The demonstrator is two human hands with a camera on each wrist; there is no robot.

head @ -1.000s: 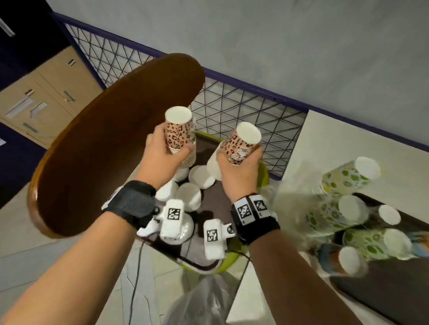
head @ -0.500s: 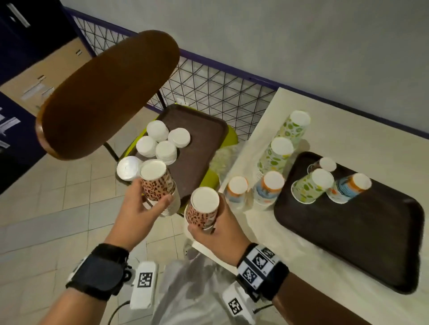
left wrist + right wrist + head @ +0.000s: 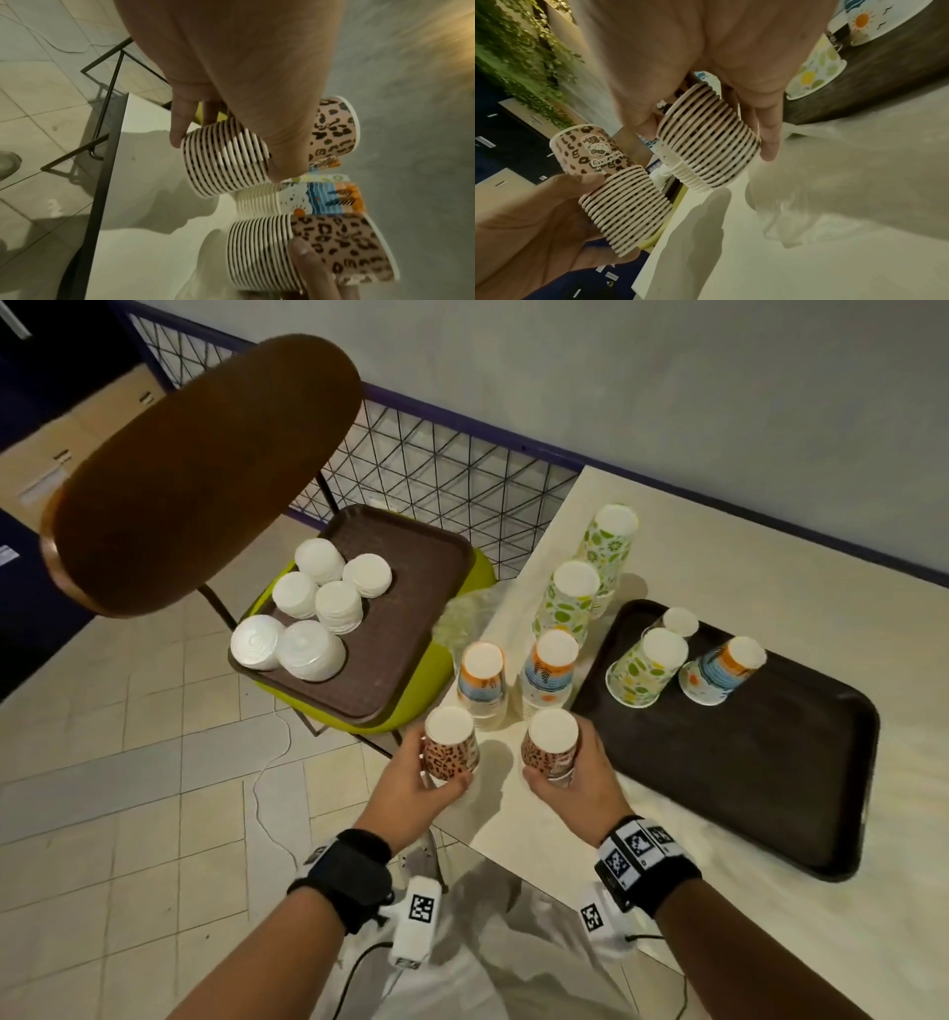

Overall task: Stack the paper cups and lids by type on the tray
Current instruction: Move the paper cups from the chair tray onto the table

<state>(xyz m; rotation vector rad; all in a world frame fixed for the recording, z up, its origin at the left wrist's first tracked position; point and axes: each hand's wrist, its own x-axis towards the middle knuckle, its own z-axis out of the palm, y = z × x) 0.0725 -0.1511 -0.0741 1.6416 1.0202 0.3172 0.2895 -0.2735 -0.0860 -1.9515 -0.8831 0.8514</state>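
Each hand holds an upside-down stack of leopard-print paper cups over the near left corner of the white table [image 3: 590, 860]. My left hand [image 3: 426, 783] grips the left leopard stack [image 3: 449, 752] [image 3: 226, 160] at the table's edge. My right hand [image 3: 575, 778] grips the right leopard stack [image 3: 549, 747] [image 3: 706, 140], a hand's width away. A dark tray [image 3: 744, 788] on the table carries a green-patterned cup [image 3: 647, 667], a blue-orange cup [image 3: 721, 670] and a small cup [image 3: 679, 622] behind them. I cannot tell whether the held stacks touch the table.
Blue-orange stacks [image 3: 480, 680] [image 3: 549, 670] and green-patterned stacks [image 3: 570, 603] [image 3: 608, 546] stand on the table just beyond my hands. To the left, a chair [image 3: 205, 469] holds a brown tray [image 3: 405, 629] with several stacks of white lids [image 3: 328, 603]. Crumpled plastic [image 3: 462, 618] lies between them.
Both hands carried their leopard stacks from above the chair's tray rightwards and down to the table's near corner. The hands now sit level and slightly apart.
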